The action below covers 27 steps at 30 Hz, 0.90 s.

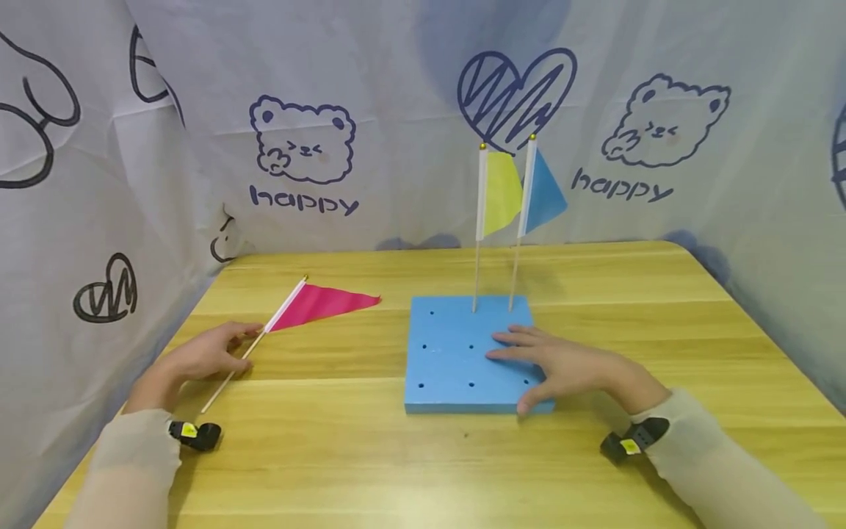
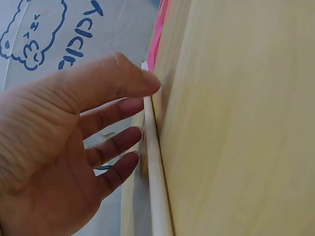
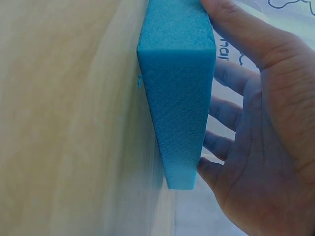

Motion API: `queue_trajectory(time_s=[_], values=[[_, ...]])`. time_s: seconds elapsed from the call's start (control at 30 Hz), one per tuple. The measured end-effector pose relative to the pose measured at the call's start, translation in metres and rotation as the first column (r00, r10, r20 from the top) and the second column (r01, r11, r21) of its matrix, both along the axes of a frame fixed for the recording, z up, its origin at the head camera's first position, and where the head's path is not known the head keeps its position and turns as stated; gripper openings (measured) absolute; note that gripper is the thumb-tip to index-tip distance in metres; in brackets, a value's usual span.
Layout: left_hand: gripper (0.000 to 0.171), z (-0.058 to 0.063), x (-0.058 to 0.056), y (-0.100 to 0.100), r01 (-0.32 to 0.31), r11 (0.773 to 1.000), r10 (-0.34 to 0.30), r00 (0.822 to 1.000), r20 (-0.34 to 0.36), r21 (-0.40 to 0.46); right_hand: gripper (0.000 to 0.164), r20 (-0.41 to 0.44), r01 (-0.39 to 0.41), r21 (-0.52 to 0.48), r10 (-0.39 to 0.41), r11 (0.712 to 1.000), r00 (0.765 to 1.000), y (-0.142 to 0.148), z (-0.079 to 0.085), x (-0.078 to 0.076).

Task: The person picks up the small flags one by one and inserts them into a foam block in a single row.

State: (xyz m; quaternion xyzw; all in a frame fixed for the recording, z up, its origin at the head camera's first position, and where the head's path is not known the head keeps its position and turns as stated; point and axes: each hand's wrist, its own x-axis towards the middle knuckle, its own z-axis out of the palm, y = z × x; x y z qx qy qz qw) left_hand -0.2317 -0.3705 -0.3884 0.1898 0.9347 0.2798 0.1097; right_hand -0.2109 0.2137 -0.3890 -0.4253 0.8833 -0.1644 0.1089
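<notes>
A pink triangular flag [image 1: 320, 305] on a thin wooden stick [image 1: 228, 382] lies on the table at the left. My left hand [image 1: 205, 354] is at this stick, thumb and fingers parted on either side of it. The left wrist view shows the thumb close over the stick [image 2: 156, 187], without a plain pinch. My right hand [image 1: 571, 364] rests with spread fingers on the right part of a blue foam block [image 1: 449, 367] with several small holes. Upright in its back holes stand a yellow flag [image 1: 501, 192] and a blue flag [image 1: 543, 195].
The wooden table [image 1: 344, 455] reaches back to a white curtain [image 1: 396, 95] with drawn bears and hearts. A black strap device sits on the left wrist [image 1: 198, 435] and another on the right wrist [image 1: 631, 441].
</notes>
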Motion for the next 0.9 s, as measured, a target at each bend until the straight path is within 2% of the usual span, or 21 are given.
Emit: queue_trajectory(time_s=[0.2, 0.4, 0.63, 0.9], values=[[0.067, -0.001, -0.0007, 0.0025, -0.024, 0.998, 0.023, 0.999, -0.026, -0.054, 0.091, 0.006, 0.008, 0.012, -0.008, 1.0, 1.0, -0.0006, 0.0004, -0.0013], [0.065, -0.0004, -0.001, 0.0056, -0.021, 0.998, 0.02, 0.999, -0.03, -0.055, 0.09, -0.006, -0.002, 0.007, 0.002, 1.0, 1.0, 0.0, -0.0006, -0.0012], [0.068, 0.001, 0.0013, 0.0041, -0.012, 0.997, 0.014, 1.0, 0.019, -0.077, 0.09, -0.016, -0.015, -0.002, 0.015, 1.0, 1.0, -0.0003, -0.0019, -0.0011], [0.062, 0.0044, -0.0003, 0.0066, -0.02, 0.981, 0.017, 1.0, -0.018, -0.191, 0.09, -0.01, -0.01, 0.001, 0.01, 1.0, 1.0, -0.0004, -0.0019, -0.0002]])
